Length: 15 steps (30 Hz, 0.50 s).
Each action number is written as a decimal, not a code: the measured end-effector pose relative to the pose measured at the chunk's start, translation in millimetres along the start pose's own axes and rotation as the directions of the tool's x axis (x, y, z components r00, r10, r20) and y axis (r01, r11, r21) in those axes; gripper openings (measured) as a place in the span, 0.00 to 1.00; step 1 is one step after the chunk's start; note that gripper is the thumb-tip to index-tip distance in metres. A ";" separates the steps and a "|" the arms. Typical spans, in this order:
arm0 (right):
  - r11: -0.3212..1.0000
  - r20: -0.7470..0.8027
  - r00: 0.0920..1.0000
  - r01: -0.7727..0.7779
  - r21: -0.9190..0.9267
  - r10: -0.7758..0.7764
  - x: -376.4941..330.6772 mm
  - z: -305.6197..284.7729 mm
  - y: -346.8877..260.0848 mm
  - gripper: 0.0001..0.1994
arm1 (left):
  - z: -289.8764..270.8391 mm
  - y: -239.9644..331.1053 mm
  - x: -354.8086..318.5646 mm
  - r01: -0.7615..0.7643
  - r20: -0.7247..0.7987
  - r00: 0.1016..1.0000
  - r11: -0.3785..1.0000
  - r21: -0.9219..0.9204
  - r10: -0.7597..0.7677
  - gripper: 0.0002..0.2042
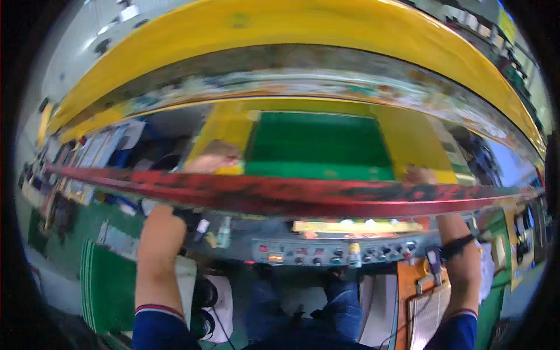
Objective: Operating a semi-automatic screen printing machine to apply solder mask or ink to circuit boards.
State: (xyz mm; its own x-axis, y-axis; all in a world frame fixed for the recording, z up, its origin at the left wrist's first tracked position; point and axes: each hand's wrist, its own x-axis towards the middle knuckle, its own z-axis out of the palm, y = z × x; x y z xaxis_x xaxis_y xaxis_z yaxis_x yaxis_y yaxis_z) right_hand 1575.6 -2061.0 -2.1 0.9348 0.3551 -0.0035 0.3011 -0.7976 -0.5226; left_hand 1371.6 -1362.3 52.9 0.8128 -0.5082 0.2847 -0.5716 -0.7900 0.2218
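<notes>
A long red bar (262, 195) with worn dark patches spans the whole view in front of me. Both my arms pass under it, and the hands show above its top edge. Left of the green panel (321, 143), my left hand (216, 157) looks closed, fingers curled; whatever it may hold is too smeared to make out. Only the upper part of my right hand (420, 174) rises over the bar, close to the yellow upright (411, 140) on the right. Its fingers are blurred and partly hidden by the bar.
A broad yellow beam (291, 26) arches overhead. Below the bar lies a grey control panel (332, 252) with knobs, a small bottle (354, 255) standing by it. A green cabinet (111, 286) is at lower left, an orange board (406, 291) at lower right.
</notes>
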 end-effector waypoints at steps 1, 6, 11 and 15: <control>0.999 0.035 0.999 0.018 0.049 -0.019 -0.6 25.1 -54.2 0.19 | -14.6 -2.5 -43.8 -0.073 -0.151 0.985 0.994 0.080 0.085 0.09; 0.805 0.178 0.938 -0.345 0.483 0.296 -7.7 27.5 -219.5 0.16 | -25.5 1.2 -26.4 0.581 0.408 0.490 -0.061 -0.812 -0.770 0.04; 0.879 0.123 0.987 -0.148 0.453 0.103 1.4 37.5 -218.6 0.15 | 0.4 -50.6 -46.1 0.654 0.215 0.704 0.499 -0.569 -0.677 0.06; 0.959 0.075 0.989 -0.143 0.247 0.128 -3.9 39.0 -211.8 0.15 | -4.3 -4.3 -8.7 0.611 0.059 0.586 0.393 -0.687 -0.808 0.05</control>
State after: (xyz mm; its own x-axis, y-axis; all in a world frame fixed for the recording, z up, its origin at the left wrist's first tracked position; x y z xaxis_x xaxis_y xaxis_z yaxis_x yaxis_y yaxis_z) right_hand 1500.8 -1874.5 75.4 0.9489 0.2856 -0.1342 0.1086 -0.6950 -0.7108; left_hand 1366.5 -1353.0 53.5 0.9451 0.3198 -0.0673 0.1947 -0.3856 0.9019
